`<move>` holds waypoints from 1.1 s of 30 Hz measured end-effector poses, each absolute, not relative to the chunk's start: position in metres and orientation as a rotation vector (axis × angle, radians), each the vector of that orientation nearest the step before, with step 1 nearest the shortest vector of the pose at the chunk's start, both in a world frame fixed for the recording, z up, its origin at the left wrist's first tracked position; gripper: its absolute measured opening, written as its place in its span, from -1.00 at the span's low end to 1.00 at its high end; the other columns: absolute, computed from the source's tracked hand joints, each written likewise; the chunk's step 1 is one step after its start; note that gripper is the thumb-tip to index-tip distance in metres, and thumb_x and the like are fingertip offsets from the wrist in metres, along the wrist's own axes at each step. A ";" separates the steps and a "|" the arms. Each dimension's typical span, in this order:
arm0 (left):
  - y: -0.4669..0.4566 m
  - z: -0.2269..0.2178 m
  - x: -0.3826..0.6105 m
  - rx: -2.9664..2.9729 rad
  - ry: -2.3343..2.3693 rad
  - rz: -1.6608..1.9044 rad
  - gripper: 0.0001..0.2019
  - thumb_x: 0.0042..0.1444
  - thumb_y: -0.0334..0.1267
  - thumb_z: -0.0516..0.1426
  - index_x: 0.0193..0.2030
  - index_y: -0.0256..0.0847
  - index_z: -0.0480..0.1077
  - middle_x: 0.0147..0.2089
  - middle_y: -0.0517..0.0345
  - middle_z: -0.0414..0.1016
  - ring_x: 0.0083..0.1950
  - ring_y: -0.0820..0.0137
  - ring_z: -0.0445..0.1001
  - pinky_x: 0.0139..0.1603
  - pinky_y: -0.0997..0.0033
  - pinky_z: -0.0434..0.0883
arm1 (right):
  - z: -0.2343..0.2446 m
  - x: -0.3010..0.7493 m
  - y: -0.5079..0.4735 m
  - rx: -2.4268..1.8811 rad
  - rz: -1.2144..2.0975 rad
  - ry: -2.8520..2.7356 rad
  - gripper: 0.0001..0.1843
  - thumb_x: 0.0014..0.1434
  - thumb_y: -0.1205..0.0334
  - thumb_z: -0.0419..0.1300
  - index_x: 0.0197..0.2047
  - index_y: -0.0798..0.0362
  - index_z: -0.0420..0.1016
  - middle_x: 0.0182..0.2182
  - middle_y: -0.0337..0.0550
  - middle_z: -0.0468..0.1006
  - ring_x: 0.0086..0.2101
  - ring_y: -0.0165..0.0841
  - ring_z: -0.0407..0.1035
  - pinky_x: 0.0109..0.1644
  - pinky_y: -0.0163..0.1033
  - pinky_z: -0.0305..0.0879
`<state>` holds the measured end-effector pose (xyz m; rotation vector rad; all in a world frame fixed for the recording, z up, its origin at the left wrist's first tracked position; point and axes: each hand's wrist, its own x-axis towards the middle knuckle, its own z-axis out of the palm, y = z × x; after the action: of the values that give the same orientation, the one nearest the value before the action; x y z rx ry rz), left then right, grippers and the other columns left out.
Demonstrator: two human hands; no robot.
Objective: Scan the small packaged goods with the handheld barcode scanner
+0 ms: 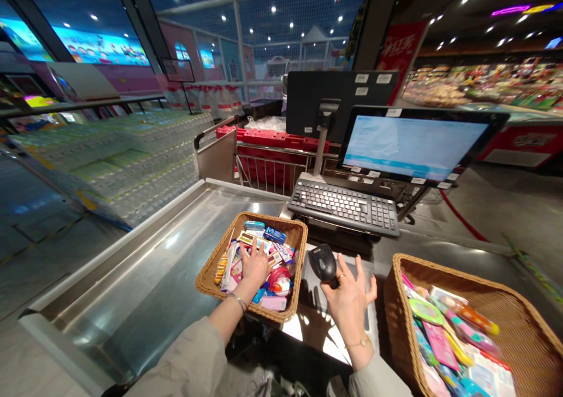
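Observation:
My left hand (255,268) reaches into a small brown woven basket (204,280), fingers spread over the packets inside. Small packaged goods fill this basket, among them a blue box (275,234) and a red-and-white round item (280,281). My right hand (349,297) is raised over the counter with its fingers apart and nothing visible in the palm. Just beyond its thumb side is a black barcode scanner (323,262). The scanner's lower end is partly hidden by the hand, so I cannot tell whether they touch.
A larger woven basket (396,309) of colourful packaged items stands on the right. Behind the scanner are a black keyboard (345,203) and a lit monitor (411,145). The metal counter (162,256) has a raised rim at left. A metal cart (272,161) stands beyond.

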<state>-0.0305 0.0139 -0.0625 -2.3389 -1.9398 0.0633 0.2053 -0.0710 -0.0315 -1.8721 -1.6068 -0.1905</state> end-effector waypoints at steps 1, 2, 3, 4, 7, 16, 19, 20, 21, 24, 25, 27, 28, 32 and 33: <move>0.014 -0.062 -0.031 -2.339 -1.945 0.066 -0.75 0.10 -0.14 0.17 -0.12 -0.12 0.55 0.33 -0.05 0.28 0.45 -0.10 -0.06 0.30 -0.50 -0.36 | -0.031 0.205 -0.072 -1.869 -0.192 -1.606 -0.77 0.04 0.18 0.11 -0.25 -0.06 0.55 0.10 -0.21 0.49 0.28 -0.03 -0.03 0.24 0.26 -0.31; 0.014 -0.061 -0.030 -2.340 -1.947 0.064 -0.76 0.11 -0.13 0.17 -0.13 -0.12 0.55 0.33 -0.05 0.30 0.45 -0.10 -0.05 0.30 -0.50 -0.35 | -0.030 0.205 -0.072 -1.867 -0.194 -1.604 -0.77 0.04 0.18 0.11 -0.25 -0.06 0.55 0.10 -0.21 0.49 0.28 -0.03 -0.03 0.24 0.26 -0.31; 0.014 -0.060 -0.030 -2.342 -1.946 0.055 -0.76 0.11 -0.13 0.17 -0.13 -0.12 0.55 0.32 -0.05 0.31 0.45 -0.09 -0.05 0.31 -0.49 -0.35 | -0.029 0.205 -0.073 -1.866 -0.197 -1.602 -0.77 0.04 0.18 0.11 -0.25 -0.06 0.55 0.10 -0.21 0.49 0.28 -0.03 -0.02 0.25 0.26 -0.31; 0.014 -0.059 -0.030 -2.343 -1.942 0.040 -0.76 0.11 -0.12 0.17 -0.14 -0.13 0.55 0.32 -0.06 0.31 0.45 -0.09 -0.05 0.31 -0.49 -0.34 | -0.028 0.205 -0.074 -1.865 -0.199 -1.600 -0.77 0.04 0.18 0.11 -0.25 -0.06 0.55 0.09 -0.20 0.49 0.28 -0.03 -0.02 0.25 0.26 -0.32; 0.012 -0.054 -0.030 -2.334 -1.912 -0.024 -0.78 0.10 -0.14 0.18 -0.17 -0.14 0.55 0.32 -0.05 0.31 0.46 -0.10 -0.08 0.31 -0.50 -0.35 | -0.026 0.206 -0.076 -1.865 -0.201 -1.593 -0.77 0.04 0.18 0.10 -0.27 -0.04 0.55 0.09 -0.18 0.50 0.27 -0.02 -0.01 0.25 0.26 -0.33; 0.001 -0.032 -0.037 -2.371 -1.717 -0.206 -0.78 0.15 -0.15 0.15 -0.11 -0.14 0.53 0.36 0.00 0.24 0.46 -0.07 -0.08 0.31 -0.53 -0.37 | -0.024 0.207 -0.080 -1.865 -0.225 -1.594 -0.76 0.05 0.22 0.11 -0.21 -0.06 0.55 0.09 -0.21 0.49 0.28 -0.05 -0.02 0.26 0.25 -0.30; 0.000 -0.024 -0.039 -2.376 -1.645 -0.277 -0.76 0.16 -0.13 0.15 -0.07 -0.11 0.51 0.37 0.02 0.22 0.47 -0.05 -0.11 0.31 -0.53 -0.41 | -0.023 0.205 -0.080 -1.868 -0.211 -1.598 -0.74 0.05 0.22 0.11 -0.21 -0.07 0.55 0.10 -0.21 0.49 0.28 -0.04 -0.02 0.26 0.26 -0.31; 0.000 -0.021 -0.039 -2.374 -1.623 -0.305 -0.75 0.17 -0.13 0.15 -0.06 -0.10 0.50 0.37 0.03 0.22 0.47 -0.04 -0.11 0.31 -0.53 -0.42 | -0.023 0.205 -0.080 -1.866 -0.203 -1.601 -0.75 0.04 0.22 0.11 -0.21 -0.07 0.55 0.10 -0.21 0.48 0.28 -0.03 -0.03 0.25 0.27 -0.31; 0.000 -0.018 -0.040 -2.372 -1.603 -0.333 -0.75 0.17 -0.13 0.15 -0.05 -0.09 0.50 0.37 0.03 0.22 0.47 -0.04 -0.10 0.31 -0.52 -0.43 | -0.023 0.204 -0.079 -1.864 -0.194 -1.602 -0.75 0.03 0.22 0.12 -0.21 -0.08 0.55 0.11 -0.21 0.48 0.29 -0.03 -0.03 0.25 0.27 -0.31; 0.002 -0.011 -0.039 -2.362 -1.559 -0.417 -0.73 0.17 -0.13 0.16 -0.02 -0.08 0.48 0.36 0.04 0.23 0.46 -0.03 -0.08 0.32 -0.51 -0.42 | -0.022 0.202 -0.079 -1.862 -0.179 -1.601 -0.75 0.02 0.21 0.13 -0.21 -0.09 0.55 0.12 -0.23 0.47 0.29 -0.02 -0.03 0.25 0.29 -0.30; 0.002 -0.009 -0.038 -2.362 -1.545 -0.439 -0.73 0.17 -0.13 0.16 -0.01 -0.08 0.48 0.36 0.04 0.23 0.46 -0.03 -0.07 0.32 -0.52 -0.42 | -0.022 0.202 -0.079 -1.860 -0.180 -1.602 -0.74 0.02 0.21 0.13 -0.20 -0.10 0.55 0.12 -0.23 0.47 0.29 -0.02 -0.03 0.24 0.29 -0.30; 0.003 -0.006 -0.037 -2.361 -1.519 -0.480 -0.72 0.17 -0.12 0.16 0.01 -0.08 0.47 0.36 0.04 0.23 0.46 -0.04 -0.05 0.31 -0.53 -0.40 | -0.021 0.201 -0.080 -1.855 -0.184 -1.607 -0.73 0.03 0.21 0.13 -0.18 -0.10 0.55 0.12 -0.23 0.46 0.29 -0.02 -0.03 0.24 0.30 -0.29; 0.003 -0.005 -0.036 -2.360 -1.507 -0.497 -0.71 0.17 -0.13 0.16 0.01 -0.08 0.47 0.36 0.03 0.23 0.45 -0.04 -0.04 0.31 -0.53 -0.40 | -0.020 0.201 -0.080 -1.852 -0.186 -1.611 -0.72 0.03 0.21 0.13 -0.17 -0.11 0.55 0.12 -0.23 0.46 0.29 -0.02 -0.03 0.24 0.29 -0.28; 0.003 0.000 -0.033 -2.343 -1.479 -0.549 -0.70 0.18 -0.13 0.15 0.03 -0.10 0.46 0.35 -0.03 0.24 0.45 -0.03 -0.01 0.31 -0.53 -0.38 | -0.016 0.201 -0.082 -1.838 -0.196 -1.627 -0.71 0.04 0.24 0.12 -0.16 -0.11 0.55 0.12 -0.23 0.47 0.29 -0.03 -0.02 0.24 0.29 -0.28; 0.004 0.001 -0.031 -2.337 -1.473 -0.559 -0.71 0.18 -0.12 0.15 0.02 -0.10 0.46 0.35 -0.04 0.25 0.44 -0.04 0.00 0.31 -0.53 -0.38 | -0.015 0.201 -0.083 -1.836 -0.199 -1.629 -0.71 0.04 0.24 0.12 -0.16 -0.11 0.55 0.12 -0.23 0.47 0.29 -0.03 -0.03 0.24 0.30 -0.27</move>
<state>-0.0314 0.0035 0.0010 -2.3368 -1.4729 -0.5595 0.2007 -0.0829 -0.0146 -1.8357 -1.6294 -0.1988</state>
